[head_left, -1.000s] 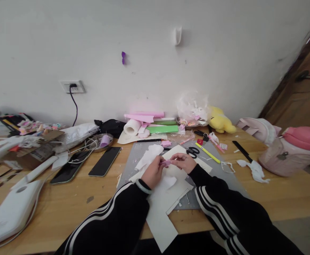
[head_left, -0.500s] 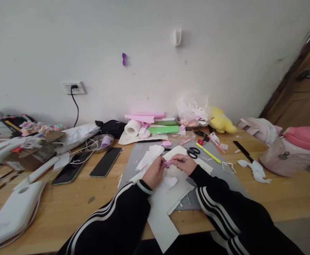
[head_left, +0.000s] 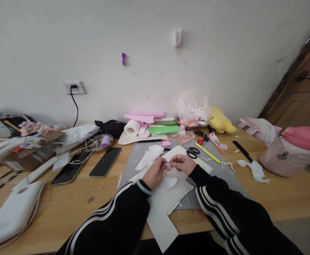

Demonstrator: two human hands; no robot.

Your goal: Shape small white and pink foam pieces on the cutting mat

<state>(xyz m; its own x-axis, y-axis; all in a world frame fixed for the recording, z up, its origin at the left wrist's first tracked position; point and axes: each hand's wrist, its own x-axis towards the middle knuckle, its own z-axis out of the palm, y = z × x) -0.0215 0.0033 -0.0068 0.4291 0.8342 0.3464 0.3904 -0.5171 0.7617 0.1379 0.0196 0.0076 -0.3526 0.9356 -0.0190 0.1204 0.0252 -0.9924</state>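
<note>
My left hand point(head_left: 155, 173) and my right hand point(head_left: 182, 163) meet over the grey cutting mat point(head_left: 219, 177) and pinch a small pink piece point(head_left: 168, 166) between their fingertips. Both hands are closed on it, thumbs and forefingers pressed together. Under them lie white paper sheets point(head_left: 162, 209) and white cut-outs point(head_left: 149, 156). Black scissors point(head_left: 193, 152) and a yellow pen point(head_left: 207, 152) lie just beyond my right hand.
Two phones point(head_left: 105, 161) lie left of the mat, with a white device point(head_left: 11, 212) at the near left. Pink and green foam sheets point(head_left: 155, 124), a paper roll point(head_left: 132, 127) and a yellow plush toy point(head_left: 220, 121) line the wall. A pink-lidded bottle point(head_left: 293, 150) lies at right.
My two hands have drawn a little closer together around the pink piece, which now shows less between the fingers. Everything else on the table stays where it was.
</note>
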